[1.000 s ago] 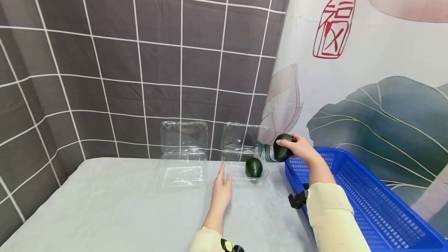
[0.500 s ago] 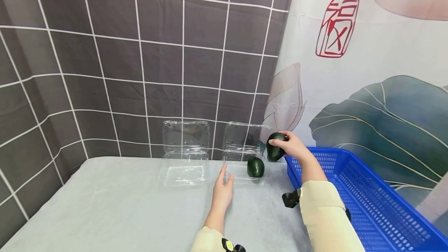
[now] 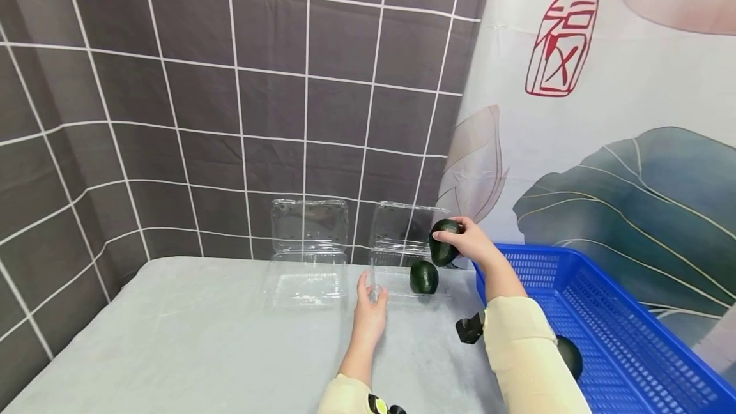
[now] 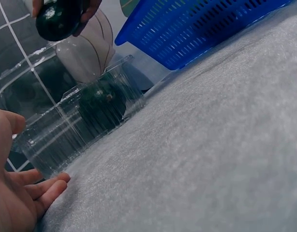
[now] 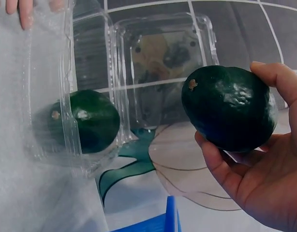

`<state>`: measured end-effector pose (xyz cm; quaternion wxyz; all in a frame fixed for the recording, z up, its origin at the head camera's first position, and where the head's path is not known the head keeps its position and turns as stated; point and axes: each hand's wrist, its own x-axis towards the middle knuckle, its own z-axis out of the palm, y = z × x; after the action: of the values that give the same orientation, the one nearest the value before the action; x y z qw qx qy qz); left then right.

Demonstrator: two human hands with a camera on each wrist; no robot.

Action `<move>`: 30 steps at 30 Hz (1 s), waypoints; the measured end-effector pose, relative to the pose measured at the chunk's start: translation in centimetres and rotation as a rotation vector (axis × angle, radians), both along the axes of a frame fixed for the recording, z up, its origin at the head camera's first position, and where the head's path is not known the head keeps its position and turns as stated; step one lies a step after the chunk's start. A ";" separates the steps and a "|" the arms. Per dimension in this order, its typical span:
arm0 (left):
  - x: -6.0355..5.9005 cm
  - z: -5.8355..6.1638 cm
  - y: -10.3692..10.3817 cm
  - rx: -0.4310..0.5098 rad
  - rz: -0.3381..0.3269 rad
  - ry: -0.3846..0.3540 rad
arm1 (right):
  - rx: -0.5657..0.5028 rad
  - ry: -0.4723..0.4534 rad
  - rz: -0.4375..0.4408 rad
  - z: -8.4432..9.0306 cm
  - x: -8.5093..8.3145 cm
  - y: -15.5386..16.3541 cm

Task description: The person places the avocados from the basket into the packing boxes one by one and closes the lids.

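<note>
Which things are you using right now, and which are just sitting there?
In use: dark green avocado held in right hand; clear plastic clamshell box with another avocado; left hand beside it.
Lying about: second clear clamshell box; blue plastic basket.

A dark green avocado [image 3: 443, 242] with a glossy, mottled skin and a small tan stem scar is seen, and a second avocado [image 3: 423, 276] of the same dark green. The two clamshell boxes [image 3: 306, 254] are colourless and clear. The basket [image 3: 604, 331] is bright blue with a fine mesh pattern. The table cover [image 3: 190, 344] is pale grey. Dark grey tiles [image 3: 201, 82] are crossed by white lines; a white curtain [image 3: 604, 114] is printed with teal leaves and a red seal. The sleeves [image 3: 526, 356] are cream.
</note>
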<state>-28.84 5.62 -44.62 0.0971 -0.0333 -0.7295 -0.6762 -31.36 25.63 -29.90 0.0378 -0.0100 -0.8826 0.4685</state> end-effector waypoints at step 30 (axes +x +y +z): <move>-0.2 0.2 0.0 -0.018 0.013 -0.029 | 0.248 0.038 0.029 -3.1 -4.0 -5.6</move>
<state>-29.05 5.62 -44.39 0.0907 -0.0199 -0.7372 -0.6693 -35.31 20.04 -33.05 0.0485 0.0164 -0.9329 0.3564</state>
